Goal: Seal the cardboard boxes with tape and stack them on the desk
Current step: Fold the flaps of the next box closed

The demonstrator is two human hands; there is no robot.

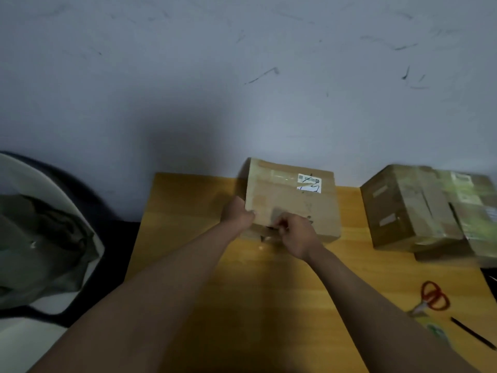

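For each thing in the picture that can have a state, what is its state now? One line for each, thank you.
Middle box: on the desk, top flaps down, held by both hands.
Left hand: grips the box's left near corner.
Right hand: fingers curled, pinching at the near edge; what it pinches is unclear.
Taped boxes: closed, stacked at the right.
Scissors: lying untouched; blades too blurred to judge.

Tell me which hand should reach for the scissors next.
Right, probably. The scissors lie on the desk's right side, nearer the right hand, which is pinching something at the box's front edge. The left hand grips the box's left corner, steadying it.
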